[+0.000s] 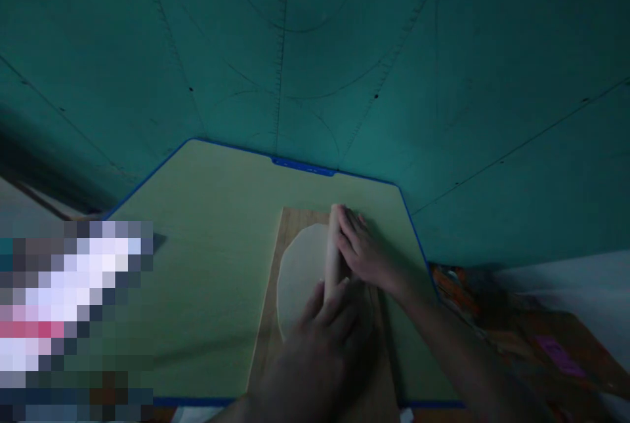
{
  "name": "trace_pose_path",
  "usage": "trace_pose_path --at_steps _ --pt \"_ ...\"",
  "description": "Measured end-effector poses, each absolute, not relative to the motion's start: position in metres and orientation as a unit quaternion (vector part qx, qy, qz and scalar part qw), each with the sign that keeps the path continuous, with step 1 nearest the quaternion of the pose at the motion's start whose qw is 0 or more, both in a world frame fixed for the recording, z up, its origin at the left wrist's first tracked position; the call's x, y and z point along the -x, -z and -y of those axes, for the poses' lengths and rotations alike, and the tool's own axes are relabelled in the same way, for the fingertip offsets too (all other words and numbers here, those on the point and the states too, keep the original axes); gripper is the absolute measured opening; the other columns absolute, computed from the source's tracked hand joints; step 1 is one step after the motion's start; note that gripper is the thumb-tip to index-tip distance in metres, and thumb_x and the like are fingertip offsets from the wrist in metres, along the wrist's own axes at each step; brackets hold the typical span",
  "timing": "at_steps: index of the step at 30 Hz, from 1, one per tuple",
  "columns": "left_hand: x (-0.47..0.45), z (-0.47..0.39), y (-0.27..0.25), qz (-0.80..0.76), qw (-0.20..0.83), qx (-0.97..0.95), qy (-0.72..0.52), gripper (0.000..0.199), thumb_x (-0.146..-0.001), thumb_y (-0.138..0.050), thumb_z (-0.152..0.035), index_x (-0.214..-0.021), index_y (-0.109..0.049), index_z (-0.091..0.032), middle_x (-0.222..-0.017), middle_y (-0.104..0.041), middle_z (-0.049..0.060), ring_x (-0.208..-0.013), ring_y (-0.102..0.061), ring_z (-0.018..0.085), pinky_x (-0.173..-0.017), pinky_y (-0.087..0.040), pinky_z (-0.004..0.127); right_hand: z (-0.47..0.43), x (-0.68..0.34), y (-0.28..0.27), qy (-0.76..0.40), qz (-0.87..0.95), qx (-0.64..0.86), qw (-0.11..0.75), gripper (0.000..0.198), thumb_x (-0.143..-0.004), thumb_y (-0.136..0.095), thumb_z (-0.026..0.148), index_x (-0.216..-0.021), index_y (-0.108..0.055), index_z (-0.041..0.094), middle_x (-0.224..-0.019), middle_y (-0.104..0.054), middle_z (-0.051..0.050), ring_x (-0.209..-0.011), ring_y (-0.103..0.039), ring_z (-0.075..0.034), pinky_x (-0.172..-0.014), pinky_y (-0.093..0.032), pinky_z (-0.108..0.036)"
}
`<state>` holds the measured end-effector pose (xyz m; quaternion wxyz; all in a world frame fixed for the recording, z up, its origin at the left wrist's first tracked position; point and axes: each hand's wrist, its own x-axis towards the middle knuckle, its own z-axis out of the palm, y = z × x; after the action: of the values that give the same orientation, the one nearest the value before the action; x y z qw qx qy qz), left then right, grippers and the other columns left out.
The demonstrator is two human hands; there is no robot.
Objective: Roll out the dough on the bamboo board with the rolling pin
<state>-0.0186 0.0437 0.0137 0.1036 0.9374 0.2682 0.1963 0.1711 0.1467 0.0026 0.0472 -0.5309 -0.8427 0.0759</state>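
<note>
A light wooden rolling pin (pixel 333 246) lies lengthwise over a thin, flat sheet of pale dough (pixel 299 272). My left hand (pixel 319 344) is closed around the near end of the pin, its fingers bent over the wood. On the far end my right hand (pixel 361 249) presses from the right side, fingers curving onto the pin. Under the dough is a wooden board (pixel 266 338). Part of the sheet's right side and near edge is hidden by my hands and the pin.
The board rests on a pale tabletop (pixel 207 213) with a blue rim (pixel 305 167). Behind rises a green wall (pixel 319 62) with drawn lines. A pixelated patch (pixel 73 305) covers the lower left. Brown items (pixel 541 338) lie at the right.
</note>
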Motion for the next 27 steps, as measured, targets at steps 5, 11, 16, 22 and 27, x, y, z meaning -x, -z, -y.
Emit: trace_pose_path --at_steps 5,11,16,22,27 --pt "0.06 -0.036 -0.014 -0.289 0.112 -0.934 -0.18 0.057 -0.099 -0.056 -0.026 -0.154 -0.04 -0.02 -0.155 -0.047 0.012 -0.143 -0.045 0.034 -0.112 -0.048 0.055 -0.16 -0.085 -0.012 -0.121 0.848 0.509 0.091 0.058 -0.099 -0.048 0.035 -0.151 -0.044 0.007 -0.165 -0.026 -0.021 -0.149 -0.033 -0.035 -0.118 -0.037 -0.048" --pt "0.123 -0.026 -0.012 -0.328 0.122 -0.906 -0.239 0.038 -0.102 -0.046 -0.025 -0.139 -0.055 -0.02 -0.137 -0.065 0.011 -0.125 -0.063 0.023 -0.099 -0.059 0.036 -0.161 -0.069 -0.024 -0.071 0.909 0.407 0.051 0.048 -0.102 -0.046 0.028 -0.142 -0.055 0.004 -0.161 -0.038 -0.018 -0.152 -0.027 -0.034 -0.125 -0.023 -0.046" --pt "0.136 -0.021 -0.008 -0.363 0.155 -0.878 -0.272 0.037 -0.1 -0.048 -0.023 -0.135 -0.057 -0.025 -0.133 -0.067 0.008 -0.115 -0.068 0.021 -0.088 -0.063 0.031 -0.15 -0.114 -0.028 -0.105 0.824 0.556 0.034 0.059 -0.104 -0.036 0.026 -0.158 -0.028 0.004 -0.162 -0.033 -0.022 -0.15 -0.033 -0.032 -0.122 -0.03 -0.05" --pt "0.128 -0.024 -0.019 -0.356 0.188 -0.865 -0.3 0.035 -0.1 -0.047 -0.024 -0.132 -0.06 -0.027 -0.129 -0.068 0.006 -0.111 -0.069 0.02 -0.088 -0.062 0.029 -0.096 -0.1 -0.03 -0.137 0.857 0.495 0.049 0.078 -0.097 -0.048 0.027 -0.163 -0.009 0.011 -0.167 -0.02 -0.019 -0.151 -0.031 -0.033 -0.119 -0.038 -0.049" --pt "0.147 -0.018 -0.008 -0.402 0.178 -0.846 -0.301 0.038 -0.099 -0.049 -0.025 -0.135 -0.059 -0.028 -0.129 -0.068 0.005 -0.111 -0.069 0.018 -0.089 -0.061 0.025 -0.105 -0.134 -0.034 -0.091 0.817 0.569 0.017 0.057 -0.102 -0.04 0.03 -0.154 -0.04 0.006 -0.154 -0.046 -0.024 -0.145 -0.04 -0.038 -0.118 -0.034 -0.059"
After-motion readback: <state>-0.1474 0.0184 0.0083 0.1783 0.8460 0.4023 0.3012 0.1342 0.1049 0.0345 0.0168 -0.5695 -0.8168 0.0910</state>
